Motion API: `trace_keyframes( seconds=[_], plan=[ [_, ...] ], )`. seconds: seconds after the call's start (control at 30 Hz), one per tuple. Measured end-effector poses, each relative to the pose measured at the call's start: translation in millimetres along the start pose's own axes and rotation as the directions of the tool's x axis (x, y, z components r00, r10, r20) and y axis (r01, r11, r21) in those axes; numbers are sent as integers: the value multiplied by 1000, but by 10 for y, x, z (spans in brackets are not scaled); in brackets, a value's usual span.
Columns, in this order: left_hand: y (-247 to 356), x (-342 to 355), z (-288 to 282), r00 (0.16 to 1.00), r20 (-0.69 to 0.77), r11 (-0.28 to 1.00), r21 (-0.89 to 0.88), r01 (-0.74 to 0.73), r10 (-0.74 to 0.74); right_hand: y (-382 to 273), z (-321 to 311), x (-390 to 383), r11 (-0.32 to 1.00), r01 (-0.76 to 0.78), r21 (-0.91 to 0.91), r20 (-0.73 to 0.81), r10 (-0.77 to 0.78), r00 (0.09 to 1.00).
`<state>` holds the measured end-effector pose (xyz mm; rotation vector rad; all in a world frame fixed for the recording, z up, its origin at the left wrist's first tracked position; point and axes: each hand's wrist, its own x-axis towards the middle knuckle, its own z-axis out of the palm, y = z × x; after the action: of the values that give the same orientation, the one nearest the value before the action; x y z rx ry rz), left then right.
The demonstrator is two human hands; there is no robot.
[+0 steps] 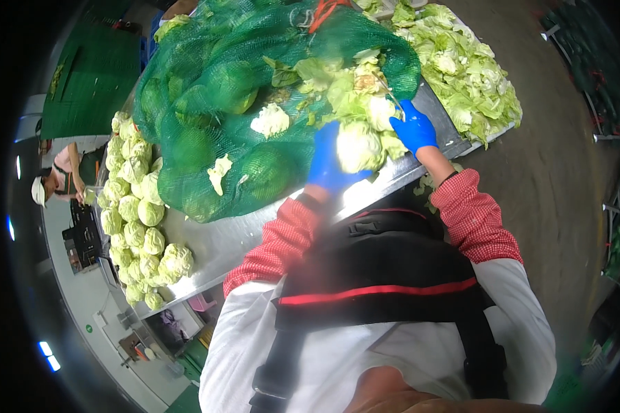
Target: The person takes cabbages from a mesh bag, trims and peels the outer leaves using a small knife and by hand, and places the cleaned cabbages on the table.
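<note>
My left hand (331, 165), in a blue glove and slightly blurred, cups the left side and underside of a pale green head of lettuce (359, 146). In the blue-gloved right hand (415, 129) is a thin knife (393, 98), its blade pointing away and to the left over the leaves; the handle is hidden in my fist. Loose outer leaves (344, 93), some browned, lie just beyond the head. Beneath them spreads a green mesh sack (213, 151) with more round heads showing inside it. Pale leaf scraps (271, 120) rest on the mesh.
Trimmed heads (134, 206) are stacked along the left of the metal table (213, 241). A heap of cut leaves (455, 76) fills the far right. The table's front edge runs close to my body. Another person (65, 175) stands at the far left.
</note>
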<state>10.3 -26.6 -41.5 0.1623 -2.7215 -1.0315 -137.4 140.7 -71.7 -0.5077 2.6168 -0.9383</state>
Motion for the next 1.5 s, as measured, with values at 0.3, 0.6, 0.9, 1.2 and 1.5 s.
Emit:
trace_keyframes(
  seconds=[0.3,0.6,0.9,1.2,1.5],
  plan=[
    [5,-225,-8,892,-50,797,-472,376,-450,-518,-185,-406,984,162,-71,137,-151,979],
    [60,-211,23,999,-33,997,-72,37,-39,-861,-134,-343,849,481,-220,273,-420,865],
    [-83,-471,-118,972,94,932,-277,234,-216,-118,154,-31,945,188,-267,70,-176,982],
    [-412,-336,-27,912,181,859,-310,408,-368,-441,121,-353,962,17,272,446,-142,884],
    [-300,-303,-143,854,328,582,-629,516,-403,-479,110,-421,960,141,242,466,-243,851]
  ],
)
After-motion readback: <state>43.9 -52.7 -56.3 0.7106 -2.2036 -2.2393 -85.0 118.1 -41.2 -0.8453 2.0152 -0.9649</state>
